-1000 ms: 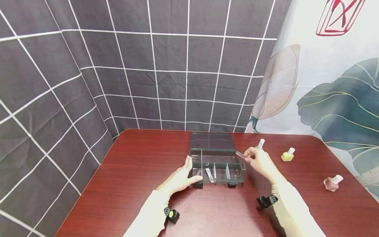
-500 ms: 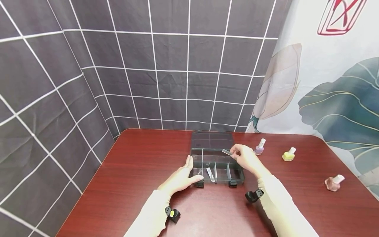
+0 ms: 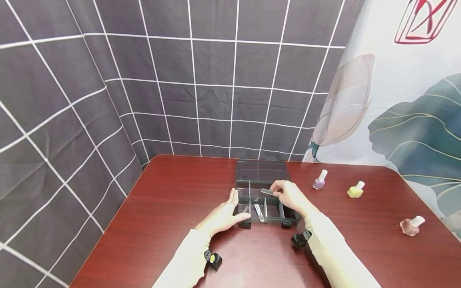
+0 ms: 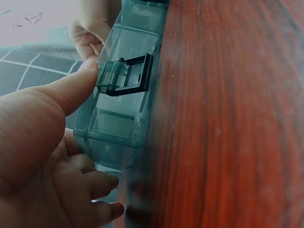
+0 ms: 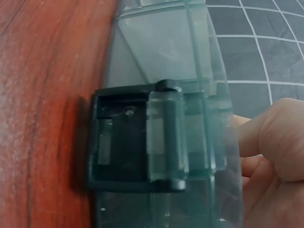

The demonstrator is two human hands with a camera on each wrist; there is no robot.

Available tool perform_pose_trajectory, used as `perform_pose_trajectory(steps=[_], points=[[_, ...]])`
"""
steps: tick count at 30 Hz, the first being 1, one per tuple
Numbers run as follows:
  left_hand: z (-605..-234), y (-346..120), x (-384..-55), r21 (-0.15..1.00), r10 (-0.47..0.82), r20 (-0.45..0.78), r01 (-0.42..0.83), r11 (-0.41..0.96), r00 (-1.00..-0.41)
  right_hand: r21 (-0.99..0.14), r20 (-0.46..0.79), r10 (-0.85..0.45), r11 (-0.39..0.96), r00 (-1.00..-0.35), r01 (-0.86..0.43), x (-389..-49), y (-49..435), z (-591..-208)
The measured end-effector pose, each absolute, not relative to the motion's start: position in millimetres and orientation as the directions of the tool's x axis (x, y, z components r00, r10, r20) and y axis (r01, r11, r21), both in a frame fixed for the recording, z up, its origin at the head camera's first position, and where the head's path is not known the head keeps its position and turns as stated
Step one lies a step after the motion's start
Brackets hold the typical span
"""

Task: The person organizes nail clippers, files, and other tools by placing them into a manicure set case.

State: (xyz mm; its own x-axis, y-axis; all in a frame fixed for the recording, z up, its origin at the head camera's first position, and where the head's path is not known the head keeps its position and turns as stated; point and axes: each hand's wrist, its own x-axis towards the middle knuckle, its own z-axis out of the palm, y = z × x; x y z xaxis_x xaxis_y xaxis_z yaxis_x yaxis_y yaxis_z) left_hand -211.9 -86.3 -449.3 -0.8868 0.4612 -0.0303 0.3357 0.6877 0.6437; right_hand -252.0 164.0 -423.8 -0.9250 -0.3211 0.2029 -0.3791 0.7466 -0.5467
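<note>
A dark translucent plastic box [image 3: 275,216] with dividers stands on the table, its lid [image 3: 262,171] folded back. At its left front corner my left hand [image 3: 223,216] holds it, thumb on the front edge near a latch and fingers along the left side. My right hand [image 3: 289,195] pinches a small flat grey strip [image 3: 267,192] over the rear compartment; its exact kind cannot be told. A silver nail clipper [image 3: 259,213] lies in a front compartment. In the right wrist view, the box front and a black latch [image 5: 121,137] partly hide my right hand [image 5: 275,156].
To the right of the box stand three nail polish bottles: purple [image 3: 318,184], yellow [image 3: 354,192] and pinkish brown [image 3: 409,228]. A grey gridded cloth [image 3: 201,100] hangs behind the reddish table [image 3: 173,192].
My right hand has moved left with the grey strip, from the box's right edge to over its rear compartment. The left hand has kept its place at the box.
</note>
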Motion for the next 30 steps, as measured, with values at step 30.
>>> perform_pose_trajectory(steps=[30], points=[[-449, -86, -210, 0.632, 0.468, -0.012, 0.356, 0.688, -0.884, -0.642, 0.394, -0.034, 0.706, -0.919, -0.301, -237, 203, -421]])
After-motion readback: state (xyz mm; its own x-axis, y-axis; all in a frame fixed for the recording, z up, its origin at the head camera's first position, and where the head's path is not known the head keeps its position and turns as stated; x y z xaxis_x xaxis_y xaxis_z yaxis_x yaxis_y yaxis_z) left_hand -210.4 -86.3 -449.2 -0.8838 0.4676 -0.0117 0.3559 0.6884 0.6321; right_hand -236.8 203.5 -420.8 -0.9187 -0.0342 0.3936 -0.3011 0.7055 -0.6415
